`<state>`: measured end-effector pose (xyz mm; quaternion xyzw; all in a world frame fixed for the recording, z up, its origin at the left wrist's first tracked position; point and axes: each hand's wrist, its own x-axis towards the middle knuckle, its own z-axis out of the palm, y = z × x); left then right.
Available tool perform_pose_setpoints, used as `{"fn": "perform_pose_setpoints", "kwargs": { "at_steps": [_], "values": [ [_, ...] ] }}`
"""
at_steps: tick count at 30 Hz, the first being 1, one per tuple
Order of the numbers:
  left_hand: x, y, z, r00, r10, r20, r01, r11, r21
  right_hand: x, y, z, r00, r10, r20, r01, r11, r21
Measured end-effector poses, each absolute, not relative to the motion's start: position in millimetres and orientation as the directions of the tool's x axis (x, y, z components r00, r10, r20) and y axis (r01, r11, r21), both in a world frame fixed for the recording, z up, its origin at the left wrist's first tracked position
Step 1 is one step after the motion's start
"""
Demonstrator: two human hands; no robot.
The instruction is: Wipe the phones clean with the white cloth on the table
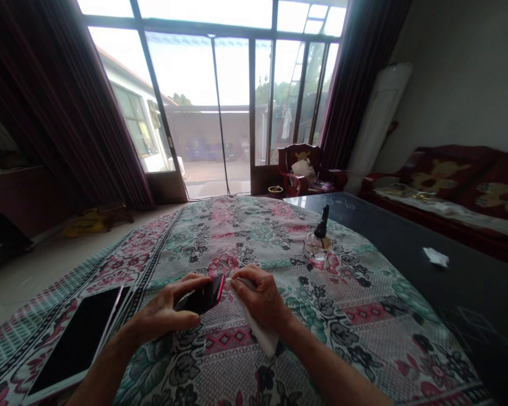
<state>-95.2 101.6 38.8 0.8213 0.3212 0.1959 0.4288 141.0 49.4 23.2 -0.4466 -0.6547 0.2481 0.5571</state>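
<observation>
My left hand [169,307] grips a dark smartphone [205,296] with a red edge, its thumb on the near side and its fingers over the far side. Just right of it, my right hand [260,293] pinches a white cloth or tissue [260,334], whose tail hangs down below the palm. The pinched white tip is close to the phone's red edge; whether they touch, I cannot tell. A tablet [78,335] with a dark screen and white frame lies left of my left forearm. Beyond my right hand stands a clear glass bottle [316,247] with a black brush-like top [323,221].
A flowered cloth [258,231] covers the table under my hands. To the right is a dark glossy tabletop [389,242] with a crumpled white tissue [436,257] on it. A red wooden sofa [449,169] and armchair [298,163] stand farther back, near glass doors [207,113].
</observation>
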Motion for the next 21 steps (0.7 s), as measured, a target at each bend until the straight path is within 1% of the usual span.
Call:
{"fn": "perform_pose_setpoints", "kwargs": {
  "at_steps": [6,13,19,21],
  "values": [
    [-89.9,99.1,40.5,0.722,0.691,0.017,0.384,-0.420,0.822,137.8,46.5,26.0,-0.009,0.860,0.511,0.286,0.492,-0.823],
    [-89.7,98.5,41.1,0.738,0.674,0.028,0.321,-0.388,0.864,136.0,46.9,25.7,0.023,0.870,0.493,0.307,0.463,-0.831],
    [-91.6,97.6,39.3,0.731,0.682,0.024,0.292,-0.345,0.892,134.2,43.8,28.8,-0.029,0.845,0.534,0.319,0.514,-0.796],
    [-90.8,97.1,39.6,0.734,0.679,0.023,0.284,-0.337,0.898,134.3,44.2,29.0,-0.016,0.848,0.531,0.325,0.506,-0.799]
  ]
}}
